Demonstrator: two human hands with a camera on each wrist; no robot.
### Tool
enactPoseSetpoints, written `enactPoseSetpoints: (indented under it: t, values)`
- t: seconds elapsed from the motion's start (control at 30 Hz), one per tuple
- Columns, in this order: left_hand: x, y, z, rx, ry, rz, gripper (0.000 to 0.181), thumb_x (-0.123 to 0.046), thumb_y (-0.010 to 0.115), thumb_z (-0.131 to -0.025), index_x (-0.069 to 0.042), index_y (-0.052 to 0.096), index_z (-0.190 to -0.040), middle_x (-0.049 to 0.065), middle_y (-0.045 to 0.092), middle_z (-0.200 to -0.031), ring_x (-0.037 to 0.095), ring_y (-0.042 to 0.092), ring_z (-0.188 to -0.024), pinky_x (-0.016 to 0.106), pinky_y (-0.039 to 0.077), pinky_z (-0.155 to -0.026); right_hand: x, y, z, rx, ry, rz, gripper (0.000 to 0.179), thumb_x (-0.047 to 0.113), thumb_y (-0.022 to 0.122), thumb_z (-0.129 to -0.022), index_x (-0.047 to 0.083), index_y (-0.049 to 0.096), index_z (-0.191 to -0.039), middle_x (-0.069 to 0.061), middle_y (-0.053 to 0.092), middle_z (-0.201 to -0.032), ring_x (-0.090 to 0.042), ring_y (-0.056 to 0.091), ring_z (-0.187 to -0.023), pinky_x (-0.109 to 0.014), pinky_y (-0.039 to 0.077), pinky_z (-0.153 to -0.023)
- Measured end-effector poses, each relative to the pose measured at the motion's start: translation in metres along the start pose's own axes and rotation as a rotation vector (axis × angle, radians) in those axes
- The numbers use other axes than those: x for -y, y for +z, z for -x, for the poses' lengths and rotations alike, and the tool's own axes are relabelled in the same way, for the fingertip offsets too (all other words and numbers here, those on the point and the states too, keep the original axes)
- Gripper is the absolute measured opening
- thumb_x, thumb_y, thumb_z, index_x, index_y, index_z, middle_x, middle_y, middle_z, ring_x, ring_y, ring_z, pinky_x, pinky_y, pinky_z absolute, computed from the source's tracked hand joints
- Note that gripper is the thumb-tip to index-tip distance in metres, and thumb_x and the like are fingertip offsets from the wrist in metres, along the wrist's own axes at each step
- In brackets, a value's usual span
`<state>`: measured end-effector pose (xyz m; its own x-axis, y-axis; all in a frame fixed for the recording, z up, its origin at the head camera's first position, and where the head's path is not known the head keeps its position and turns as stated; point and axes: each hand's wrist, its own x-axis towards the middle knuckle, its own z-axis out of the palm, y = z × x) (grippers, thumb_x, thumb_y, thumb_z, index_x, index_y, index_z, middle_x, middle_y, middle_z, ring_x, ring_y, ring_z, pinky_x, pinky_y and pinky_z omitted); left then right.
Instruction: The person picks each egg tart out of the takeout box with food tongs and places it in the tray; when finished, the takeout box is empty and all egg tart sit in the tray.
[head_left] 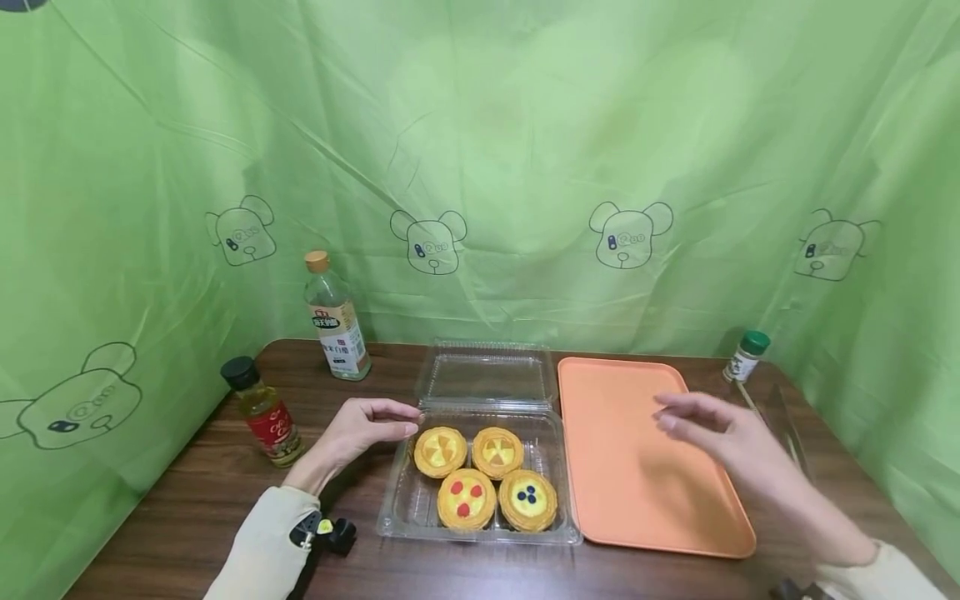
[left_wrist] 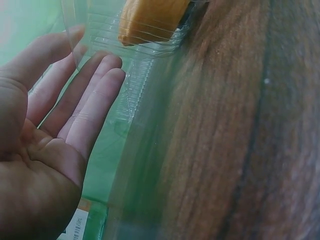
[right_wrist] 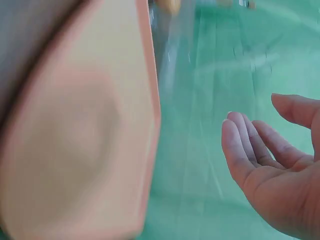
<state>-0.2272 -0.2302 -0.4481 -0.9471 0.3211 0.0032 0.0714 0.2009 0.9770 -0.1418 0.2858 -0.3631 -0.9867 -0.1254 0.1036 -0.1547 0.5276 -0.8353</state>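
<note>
- The left hand (head_left: 371, 421) is at the near box's left side. The tips of its thumb and pointer finger are at the plastic edge, and the other fingers are nearly straight. I can't tell if it pinches the edge or just touches it.
- The right hand (head_left: 720, 433) hangs over the orange tray (head_left: 622, 442) without touching it. Its fingers are a little bent, its thumb is apart from them, and it holds nothing. Its shadow falls on the tray.
- Between the hands sits a clear plastic box (head_left: 408, 508). Its lid (head_left: 487, 379) is folded back, away from the hands.
- Four egg tarts are in the box, just right of the left hand. Nearest that hand is a tart with yellow wedges (head_left: 440, 452), with a second wedge tart (head_left: 498, 452) to its right. Closer to the person are the red-dot tart (head_left: 467, 500) and the blue-dot tart (head_left: 528, 501).
- My guess at the step: the left hand keeps the box steady while the right hand is free.
- To pick up a tart, the right hand would need to reach left, over the box, and squeeze softly so the crust won't crumble.
- Left of the left hand is an oil bottle (head_left: 273, 425) with yellow oil inside. Past that hand stands a vinegar bottle (head_left: 341, 333).
- Past the right hand is a green-topped jar (head_left: 746, 357). I can't tell what's in it.
</note>
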Motion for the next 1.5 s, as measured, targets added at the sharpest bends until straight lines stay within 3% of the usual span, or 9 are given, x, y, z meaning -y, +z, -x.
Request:
enactPoseSetpoints:
  t: [0.2, 0.3, 0.4, 0.47, 0.57, 0.7, 1.07, 1.4, 1.5]
  values:
    - [0.000, -0.001, 0.000, 0.004, -0.002, 0.000, 0.034, -0.014, 0.087, -0.090, 0.001, 0.078, -0.120, 0.014, 0.078, -0.116, 0.018, 0.073, -0.106, 0.030, 0.059, -0.088, -0.018, -0.056, -0.008, -0.106, 0.078, 0.227, 0.050, 0.046, 0.070, -0.103, 0.018, 0.066, -0.144, 0.007, 0.071, -0.133, 0.014, 0.057, -0.105, -0.016, 0.045, -0.082]
    - [0.000, -0.001, 0.000, 0.001, -0.002, -0.004, 0.034, -0.013, 0.087, -0.090, 0.000, 0.079, -0.120, 0.013, 0.078, -0.116, 0.018, 0.073, -0.106, 0.030, 0.059, -0.087, -0.033, -0.077, -0.009, -0.166, 0.073, 0.318, 0.052, 0.046, 0.070, -0.103, 0.014, 0.065, -0.144, -0.004, 0.070, -0.136, 0.020, 0.051, -0.101, -0.016, 0.042, -0.078]
    - [0.000, 0.000, 0.000, -0.002, -0.003, -0.008, 0.033, -0.014, 0.087, -0.090, -0.001, 0.079, -0.120, 0.013, 0.078, -0.115, 0.018, 0.073, -0.105, 0.030, 0.059, -0.087, -0.048, -0.091, -0.006, -0.236, 0.053, 0.416, 0.054, 0.043, 0.070, -0.104, 0.006, 0.062, -0.143, -0.023, 0.066, -0.138, -0.002, 0.063, -0.107, -0.024, 0.044, -0.078]
    - [0.000, 0.000, -0.001, 0.000, -0.002, -0.009, 0.033, -0.014, 0.087, -0.090, -0.001, 0.079, -0.120, 0.012, 0.078, -0.115, 0.018, 0.073, -0.105, 0.030, 0.059, -0.087, -0.059, -0.096, -0.004, -0.253, 0.068, 0.447, 0.059, 0.043, 0.068, -0.105, 0.000, 0.059, -0.144, -0.034, 0.060, -0.139, -0.030, 0.066, -0.114, -0.038, 0.047, -0.085]
    - [0.000, 0.000, -0.001, 0.001, -0.005, -0.011, 0.034, -0.014, 0.087, -0.090, -0.001, 0.079, -0.120, 0.012, 0.078, -0.116, 0.019, 0.073, -0.106, 0.030, 0.059, -0.087, -0.072, -0.102, 0.002, -0.250, 0.117, 0.476, 0.068, 0.044, 0.065, -0.106, -0.008, 0.050, -0.147, -0.044, 0.050, -0.142, -0.063, 0.050, -0.120, -0.065, 0.044, -0.088]
    - [0.000, 0.000, -0.001, -0.004, -0.010, -0.019, 0.033, -0.015, 0.088, -0.090, -0.001, 0.079, -0.119, 0.012, 0.078, -0.116, 0.018, 0.073, -0.106, 0.030, 0.059, -0.088, -0.087, -0.105, 0.010, -0.218, 0.191, 0.477, 0.078, 0.049, 0.062, -0.106, -0.013, 0.041, -0.149, -0.051, 0.042, -0.141, -0.070, 0.044, -0.120, -0.077, 0.039, -0.090]
    - [0.002, -0.001, -0.001, 0.002, -0.012, -0.004, 0.034, -0.016, 0.088, -0.090, -0.001, 0.079, -0.119, 0.013, 0.078, -0.116, 0.019, 0.073, -0.104, 0.031, 0.060, -0.085, -0.116, -0.102, 0.019, -0.090, 0.291, 0.535, 0.094, 0.054, 0.064, -0.103, -0.025, 0.032, -0.145, -0.056, 0.035, -0.140, -0.075, 0.040, -0.118, -0.080, 0.041, -0.089]
    - [-0.001, 0.000, -0.002, -0.003, -0.016, 0.008, 0.034, -0.015, 0.088, -0.090, -0.001, 0.079, -0.119, 0.013, 0.079, -0.114, 0.021, 0.074, -0.104, 0.032, 0.061, -0.085, -0.123, -0.098, 0.022, -0.030, 0.302, 0.546, 0.097, 0.053, 0.073, -0.099, -0.028, 0.036, -0.138, -0.041, 0.066, -0.115, -0.070, 0.052, -0.113, -0.073, 0.048, -0.084]
    - [0.000, -0.001, -0.002, -0.003, -0.014, 0.003, 0.034, -0.016, 0.088, -0.090, -0.001, 0.079, -0.119, 0.013, 0.079, -0.114, 0.020, 0.074, -0.104, 0.032, 0.060, -0.085, -0.124, -0.098, 0.022, -0.036, 0.292, 0.554, 0.095, 0.052, 0.073, -0.099, -0.029, 0.038, -0.136, -0.040, 0.067, -0.114, -0.070, 0.053, -0.112, -0.073, 0.048, -0.084]
